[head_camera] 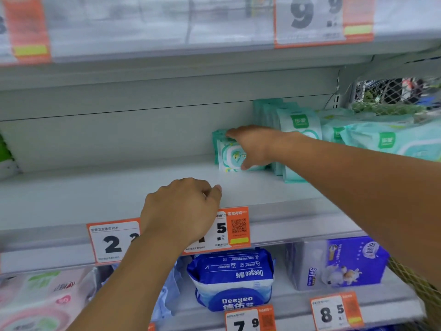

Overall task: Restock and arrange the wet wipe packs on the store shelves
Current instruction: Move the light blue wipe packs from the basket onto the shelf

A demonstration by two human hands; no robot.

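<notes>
**Small wipe packs being set at the back of the middle shelf**

Arranging is the step in hand. The right hand (pixel 254 146) reaches to the rear of the middle shelf (pixel 119 194), fingers over the top and thumb low on the front of a small mint wet wipe pack (pixel 230 156), which stands upright ahead of others like it. Just to their right, taller mint packs (pixel 296 130) stand in a row, with larger ones lying toward the shelf's right end. The left hand (pixel 183 209) hovers over the shelf's front edge, loosely curled and holding nothing, above the orange price tag (pixel 235 226). Next, the small packs likely need squaring up or drawing forward; much of the shelf to their left is bare.
</notes>
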